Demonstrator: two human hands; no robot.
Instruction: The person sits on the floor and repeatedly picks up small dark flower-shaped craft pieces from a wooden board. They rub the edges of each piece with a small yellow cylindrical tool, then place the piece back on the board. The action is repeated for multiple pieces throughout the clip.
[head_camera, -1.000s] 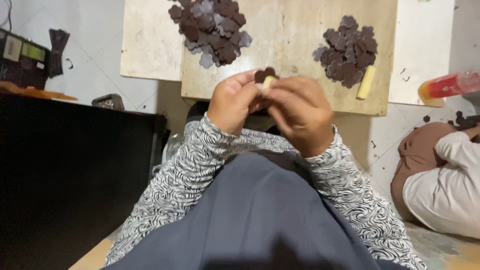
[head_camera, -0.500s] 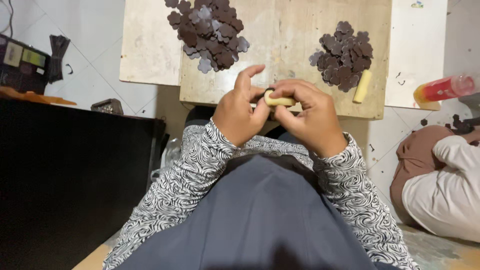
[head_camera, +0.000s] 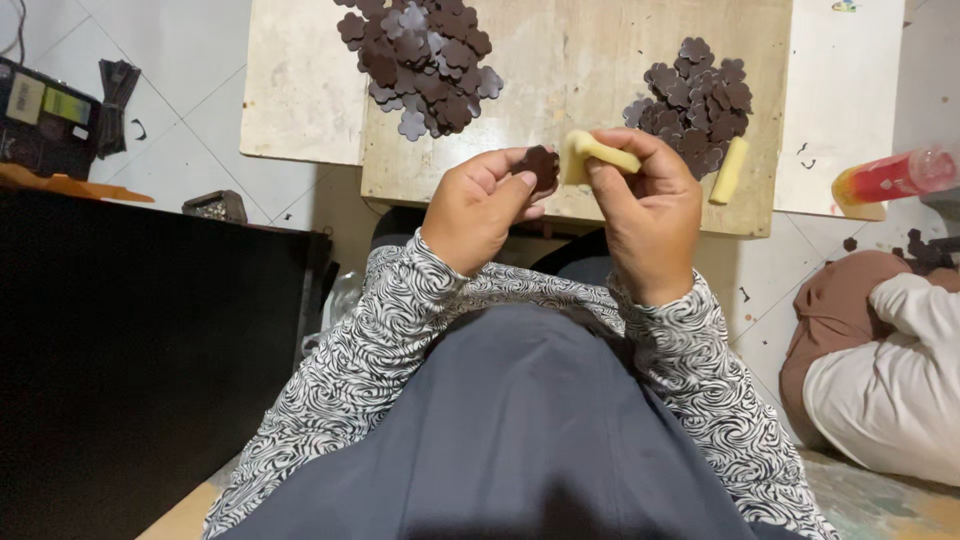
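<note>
White floor tiles (head_camera: 180, 150) lie under a low, pale wooden surface (head_camera: 590, 90), and the person sits close against its near edge, looking down at both hands. Only the head view is available, so everything comes from it.

On this surface I see two heaps of dark brown, flower-shaped flat pieces: a larger heap (head_camera: 420, 60) at the far left and a smaller heap (head_camera: 695, 95) at the right. Just beside the smaller heap lies a pale yellow stick (head_camera: 729, 170), slightly tilted.

The left hand (head_camera: 480, 205) holds one dark flower piece (head_camera: 541, 165) above the near edge of the surface; its grip is closed lightly, thumb and fingertips pinching the piece by its edge. The right hand (head_camera: 650, 215) has its grip closed around a second pale yellow stick (head_camera: 598, 155), whose blunt end almost touches the dark piece; I cannot tell if they are truly in contact.

To my judgement, the step goes well if the piece is kept flat and steady while the stick meets its middle squarely, with gentle pressure, because such a thin piece may bend or slip.

The piece looks thin, matte, with rounded lobes, the same kind as those in the heaps.

At the right, another person's sleeve (head_camera: 890, 390), white, rests near the floor, and a red bottle (head_camera: 890, 178) lies beyond it.
</note>
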